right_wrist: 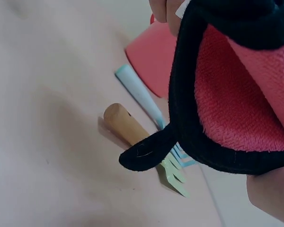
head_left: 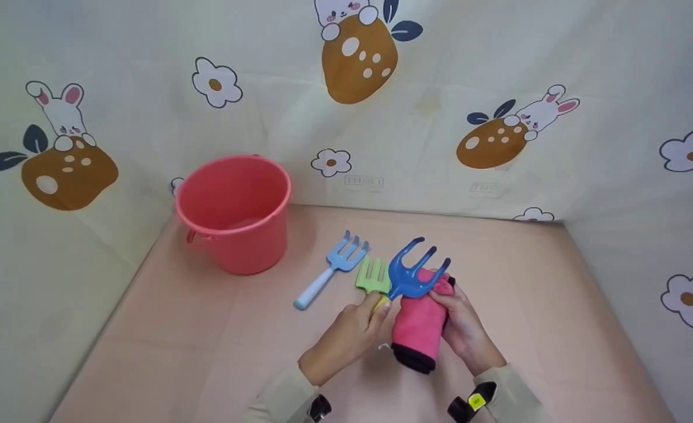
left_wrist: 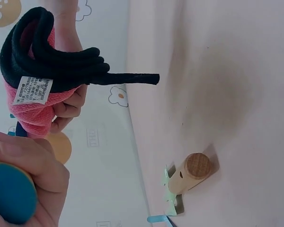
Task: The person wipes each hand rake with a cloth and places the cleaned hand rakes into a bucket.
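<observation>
My left hand point(head_left: 346, 333) grips a hand rake by its handle, whose rounded blue end point(left_wrist: 12, 194) shows in the left wrist view. The rake's blue three-pronged head point(head_left: 410, 279) points away from me, in front of the cloth. With my right hand point(head_left: 467, 329) I hold a folded pink towel point(head_left: 420, 326) with black edging; a black loop point(right_wrist: 146, 151) hangs from it. Behind the left hand, a small green fork point(head_left: 372, 277) lies on the table, its wooden handle point(left_wrist: 187, 175) visible from the wrists. Beside it rests a light blue fork point(head_left: 332, 270).
A red bucket point(head_left: 252, 247) stands upright at the back left of the pinkish table point(head_left: 176, 341). Pale cloth walls point(head_left: 264, 117) printed with rabbits and flowers enclose the back and both sides.
</observation>
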Motion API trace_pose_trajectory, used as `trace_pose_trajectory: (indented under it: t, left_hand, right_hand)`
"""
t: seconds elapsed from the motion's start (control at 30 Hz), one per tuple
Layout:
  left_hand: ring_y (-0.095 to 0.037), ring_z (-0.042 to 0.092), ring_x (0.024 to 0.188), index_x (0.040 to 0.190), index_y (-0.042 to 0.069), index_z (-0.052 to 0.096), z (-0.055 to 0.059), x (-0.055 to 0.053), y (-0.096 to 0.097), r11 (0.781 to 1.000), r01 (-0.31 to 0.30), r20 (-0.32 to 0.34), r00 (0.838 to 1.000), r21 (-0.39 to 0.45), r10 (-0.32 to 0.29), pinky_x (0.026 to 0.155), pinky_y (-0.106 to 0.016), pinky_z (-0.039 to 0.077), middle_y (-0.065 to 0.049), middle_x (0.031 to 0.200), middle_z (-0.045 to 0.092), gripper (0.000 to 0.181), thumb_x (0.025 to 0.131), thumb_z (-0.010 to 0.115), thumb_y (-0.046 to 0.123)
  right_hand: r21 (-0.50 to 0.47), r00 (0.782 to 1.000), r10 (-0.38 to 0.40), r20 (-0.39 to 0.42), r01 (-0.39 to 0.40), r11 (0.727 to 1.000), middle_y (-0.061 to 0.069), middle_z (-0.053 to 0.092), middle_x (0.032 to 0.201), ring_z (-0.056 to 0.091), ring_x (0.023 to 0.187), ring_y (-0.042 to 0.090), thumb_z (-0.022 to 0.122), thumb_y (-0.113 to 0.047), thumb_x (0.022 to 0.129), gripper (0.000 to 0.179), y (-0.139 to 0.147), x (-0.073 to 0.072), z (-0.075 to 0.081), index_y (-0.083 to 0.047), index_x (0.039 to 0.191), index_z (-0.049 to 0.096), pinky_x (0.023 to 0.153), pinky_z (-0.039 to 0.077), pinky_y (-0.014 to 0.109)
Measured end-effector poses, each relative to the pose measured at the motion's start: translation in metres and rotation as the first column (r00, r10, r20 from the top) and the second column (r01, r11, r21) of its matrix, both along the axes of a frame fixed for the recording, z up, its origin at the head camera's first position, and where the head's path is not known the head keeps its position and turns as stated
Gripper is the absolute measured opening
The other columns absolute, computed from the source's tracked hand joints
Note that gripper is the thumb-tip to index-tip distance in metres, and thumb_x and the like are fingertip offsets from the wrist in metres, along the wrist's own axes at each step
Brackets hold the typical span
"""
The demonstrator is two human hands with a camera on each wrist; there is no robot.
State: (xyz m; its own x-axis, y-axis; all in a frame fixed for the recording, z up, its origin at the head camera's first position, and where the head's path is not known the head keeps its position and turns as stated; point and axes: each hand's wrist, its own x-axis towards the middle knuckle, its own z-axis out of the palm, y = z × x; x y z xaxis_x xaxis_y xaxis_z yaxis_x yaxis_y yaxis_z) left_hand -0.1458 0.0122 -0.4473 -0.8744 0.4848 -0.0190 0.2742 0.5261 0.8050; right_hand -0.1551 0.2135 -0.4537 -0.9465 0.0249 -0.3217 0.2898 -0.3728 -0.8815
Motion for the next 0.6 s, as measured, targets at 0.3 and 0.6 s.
trace_pose_trajectory:
  t: [0.3,0.6]
  left_hand:
    - [-0.006,0.035,0.048,0.106,0.02,0.043,-0.002,0.003,-0.004,1.0,0.009,-0.005,1.0,-0.029,-0.009,0.045,-0.017,0.028,0.007,0.059,0.033,0.032,0.099,0.029,0.047]
    - [-0.005,0.033,0.048,0.107,0.015,0.044,-0.004,0.004,-0.003,0.999,0.015,-0.064,0.998,-0.039,-0.018,0.044,-0.018,0.027,0.007,0.06,0.031,0.029,0.101,0.031,0.041]
  right_hand:
    - [-0.01,0.999,-0.032,-0.007,0.032,0.999,-0.002,0.049,0.122,0.055,0.108,0.01,0.045,-0.007,0.095,0.043,0.019,-0.005,0.013,-0.017,0.135,0.033,0.093,0.045,0.024]
    - [0.151,0.994,-0.047,-0.1,0.062,0.987,-0.004,0.054,0.112,0.054,0.105,0.009,0.048,-0.001,0.092,0.029,0.028,-0.006,0.023,-0.018,0.116,0.05,0.091,0.043,0.022]
